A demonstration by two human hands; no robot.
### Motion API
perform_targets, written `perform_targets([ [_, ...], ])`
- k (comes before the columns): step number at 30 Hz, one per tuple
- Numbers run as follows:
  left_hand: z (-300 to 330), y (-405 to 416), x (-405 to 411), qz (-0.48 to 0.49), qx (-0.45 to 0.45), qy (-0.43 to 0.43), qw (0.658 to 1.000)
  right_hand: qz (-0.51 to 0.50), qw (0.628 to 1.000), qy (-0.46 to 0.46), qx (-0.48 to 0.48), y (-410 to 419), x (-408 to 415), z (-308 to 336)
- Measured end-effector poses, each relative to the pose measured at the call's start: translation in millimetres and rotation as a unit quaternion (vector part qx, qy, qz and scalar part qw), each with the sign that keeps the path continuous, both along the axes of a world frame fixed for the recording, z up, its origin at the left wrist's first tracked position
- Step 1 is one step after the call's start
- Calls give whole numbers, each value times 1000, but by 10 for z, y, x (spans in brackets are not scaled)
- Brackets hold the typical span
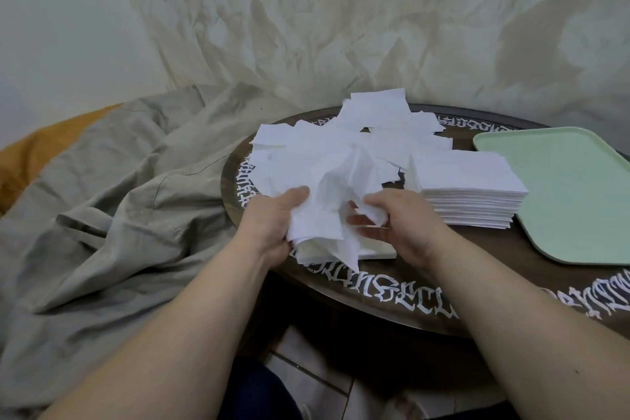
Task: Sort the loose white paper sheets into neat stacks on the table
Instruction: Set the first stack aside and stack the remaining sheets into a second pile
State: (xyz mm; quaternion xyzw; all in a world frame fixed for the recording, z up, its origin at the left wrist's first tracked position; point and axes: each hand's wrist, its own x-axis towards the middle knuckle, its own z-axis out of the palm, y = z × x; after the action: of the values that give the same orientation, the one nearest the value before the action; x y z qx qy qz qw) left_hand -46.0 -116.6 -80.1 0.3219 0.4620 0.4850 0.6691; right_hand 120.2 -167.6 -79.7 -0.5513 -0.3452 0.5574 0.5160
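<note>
Head view. We see both bare forearms reaching forward over the near edge of the round dark tabletop (426,286), which carries white lettering around its rim. The left hand (272,225) lies palm-inward, its fingers and thumb curled round a crumpled bunch of white sheets (324,211); this grip is clenched on the paper. The right hand (399,225) faces it, wrist bent slightly inward, its fingers pinching the right side of the same bunch. We note that the bunch is lifted just above a small flat stack (378,251) lying close to the near edge, directly beneath the hands.

Behind the hands, a loose pile of sheets (341,143) spreads from the left edge toward the far edge of the tabletop. To its right, a tall squared stack (470,191) stands near the middle, just beside a pale green tray (572,194) at the right edge. A grey-beige cloth (112,198) lies crumpled off the left edge, over an orange surface (30,160), and a wrinkled pale sheet (341,27) hangs behind.
</note>
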Motion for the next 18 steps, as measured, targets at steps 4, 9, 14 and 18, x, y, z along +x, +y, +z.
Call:
perform_targets([
  [4, -28, -1, 25, -22, 26, 38, 999, 13, 996, -92, 0, -12, 29, -35],
  [9, -55, 7, 32, -2, 84, 114, 990, -33, 982, -183, 40, -40, 68, 21],
  [14, -77, 21, 28, 12, 143, 182, 973, -57, 979, -182, 75, -21, 62, 60],
  [18, -43, 24, 31, 35, 158, 204, 965, -101, 956, -237, 143, 4, 68, 95],
])
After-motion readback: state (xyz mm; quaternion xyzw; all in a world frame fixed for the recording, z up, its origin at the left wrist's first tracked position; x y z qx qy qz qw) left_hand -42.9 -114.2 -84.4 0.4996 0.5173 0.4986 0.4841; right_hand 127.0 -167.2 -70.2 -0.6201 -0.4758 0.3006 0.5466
